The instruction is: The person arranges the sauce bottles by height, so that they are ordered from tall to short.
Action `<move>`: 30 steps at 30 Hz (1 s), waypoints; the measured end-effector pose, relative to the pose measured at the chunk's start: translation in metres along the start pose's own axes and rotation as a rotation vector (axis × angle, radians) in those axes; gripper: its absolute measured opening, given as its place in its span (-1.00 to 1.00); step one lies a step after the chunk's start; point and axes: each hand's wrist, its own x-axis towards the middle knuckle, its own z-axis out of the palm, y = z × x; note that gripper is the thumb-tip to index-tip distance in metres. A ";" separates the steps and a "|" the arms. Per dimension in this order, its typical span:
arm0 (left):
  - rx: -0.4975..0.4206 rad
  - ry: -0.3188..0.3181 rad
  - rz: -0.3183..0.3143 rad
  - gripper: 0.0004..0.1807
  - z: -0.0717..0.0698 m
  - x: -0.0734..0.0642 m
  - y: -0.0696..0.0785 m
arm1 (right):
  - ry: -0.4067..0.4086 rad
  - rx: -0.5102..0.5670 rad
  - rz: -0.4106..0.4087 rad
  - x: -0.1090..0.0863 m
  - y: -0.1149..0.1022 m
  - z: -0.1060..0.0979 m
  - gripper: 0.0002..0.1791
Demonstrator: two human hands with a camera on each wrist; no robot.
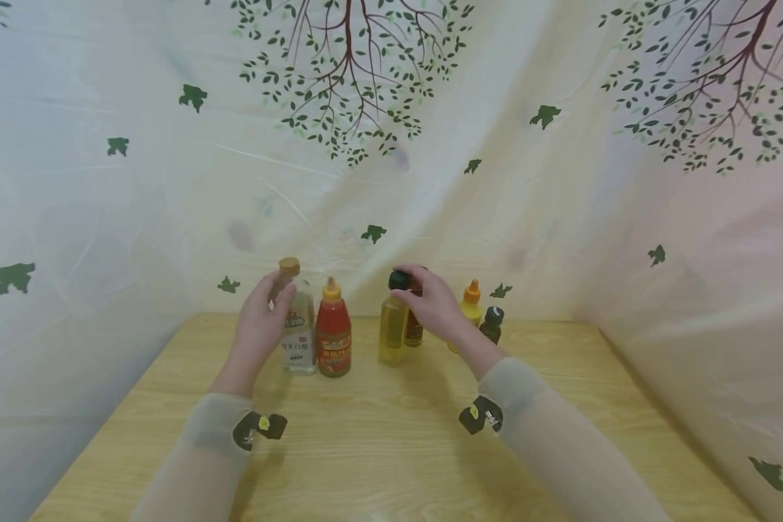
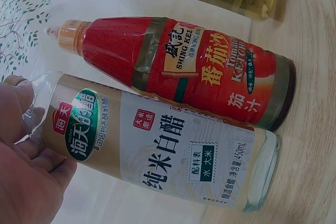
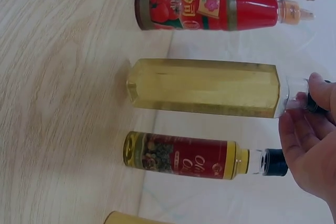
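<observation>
My left hand [image 1: 261,313] grips the neck of a clear glass bottle of white rice vinegar [image 2: 157,145] with a tan cap, which stands upright at the left of the row. Close on its right is a red ketchup bottle [image 2: 184,69] with an orange-yellow nozzle. Farther right, my right hand [image 1: 436,306] pinches the top of a tall bottle of pale yellow oil [image 3: 205,87] by its dark cap and clear neck. Beside that, partly hidden behind my right hand in the head view, stands a smaller olive oil bottle [image 3: 184,156] with a dark red label and black cap.
To the right of my right hand are a yellow bottle [image 1: 471,310] with an orange tip and a small dark bottle [image 1: 493,326]. All stand toward the back of a wooden table [image 1: 365,449]. A pale curtain [image 1: 431,203] printed with leaves hangs close behind and at both sides.
</observation>
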 end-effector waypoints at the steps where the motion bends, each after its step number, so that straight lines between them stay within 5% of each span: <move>1: 0.001 0.002 0.000 -0.28 0.000 0.000 0.000 | -0.010 0.008 -0.005 0.000 -0.001 0.002 -0.48; 30: -0.003 -0.005 -0.001 -0.23 -0.001 0.000 0.002 | -0.171 0.043 -0.077 0.005 -0.015 0.039 -0.44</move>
